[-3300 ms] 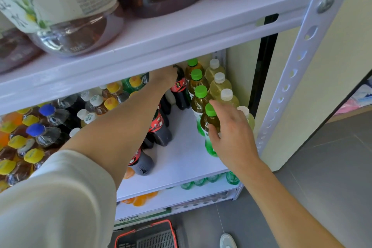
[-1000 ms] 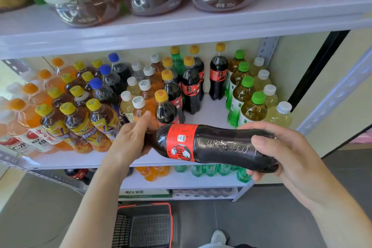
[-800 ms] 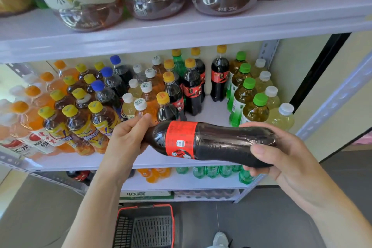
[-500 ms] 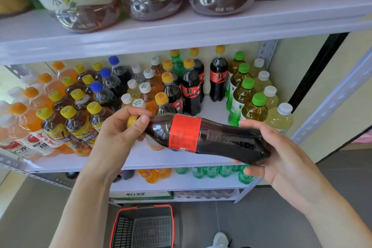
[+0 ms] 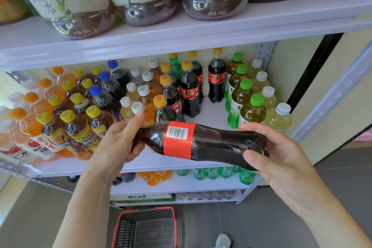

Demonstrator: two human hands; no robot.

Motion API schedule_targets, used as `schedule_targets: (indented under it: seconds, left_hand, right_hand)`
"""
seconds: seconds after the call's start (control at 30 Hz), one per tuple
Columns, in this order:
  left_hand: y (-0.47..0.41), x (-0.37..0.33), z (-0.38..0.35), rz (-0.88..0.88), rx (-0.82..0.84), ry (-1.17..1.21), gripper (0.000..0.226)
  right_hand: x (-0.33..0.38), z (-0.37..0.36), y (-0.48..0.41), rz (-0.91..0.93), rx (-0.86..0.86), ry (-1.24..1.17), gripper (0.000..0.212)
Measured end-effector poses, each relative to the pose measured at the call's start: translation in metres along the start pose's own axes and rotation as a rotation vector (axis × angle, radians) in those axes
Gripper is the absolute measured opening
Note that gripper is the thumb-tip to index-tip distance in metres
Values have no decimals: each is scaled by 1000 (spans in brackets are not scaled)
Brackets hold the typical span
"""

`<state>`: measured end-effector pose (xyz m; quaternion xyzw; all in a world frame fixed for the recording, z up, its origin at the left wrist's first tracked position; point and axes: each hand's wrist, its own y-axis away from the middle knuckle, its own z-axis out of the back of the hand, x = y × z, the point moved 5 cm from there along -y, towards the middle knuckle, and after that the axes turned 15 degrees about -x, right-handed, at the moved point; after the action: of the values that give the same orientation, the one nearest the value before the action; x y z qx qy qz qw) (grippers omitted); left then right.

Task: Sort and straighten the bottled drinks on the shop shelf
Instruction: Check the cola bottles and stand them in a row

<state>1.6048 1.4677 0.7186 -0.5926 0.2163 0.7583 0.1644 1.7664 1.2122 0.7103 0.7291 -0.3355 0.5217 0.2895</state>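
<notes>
Shelf (image 5: pixel 211 111) white, crowded with bottles (image 5: pixel 189 90); basket (image 5: pixel 145 210) on grey floor (image 5: pixel 251 223) below.

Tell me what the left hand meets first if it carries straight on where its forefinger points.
Probably the nearest white-capped bottle, just beyond the forefinger of the left hand; depth is unclear, so it could pass in front.

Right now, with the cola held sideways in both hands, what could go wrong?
The cola lies sideways, left hand at its neck, right hand at its base: a slip could drop it toward the basket. The shelf gap is narrow; going in, it may knock the green-cap bottles or standing colas.
</notes>
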Motion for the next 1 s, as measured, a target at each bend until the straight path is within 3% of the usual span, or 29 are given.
schedule_targets:
  seconds: [0.2, 0.37, 0.57, 0.67, 0.77, 0.9, 1.0]
  left_hand:
    - [2, 0, 2, -72, 63, 160, 23]
    - [7, -9, 6, -171, 110, 138, 47]
    - [11, -18, 6, -214, 172, 182, 29]
    - [11, -24, 3, -184, 181, 219, 39]
    - [10, -28, -2, -164, 110, 229, 40]
    - [6, -33, -5, -182, -72, 286, 30]
    - [6, -36, -7, -185, -101, 353, 24]
  right_hand:
    - [-6, -1, -3, -40, -29, -19, 75]
    - [-8, -4, 4, -64, 39, 186, 62]
    - [-10, 3, 3, -79, -40, 60, 40]
    - [-10, 7, 3, -31, -45, 80, 52]
    - [-8, 6, 4, 19, -56, 79, 67]
    - [-5, 2, 5, 89, -79, 14, 66]
    - [-8, 0, 6, 86, -76, -8, 67]
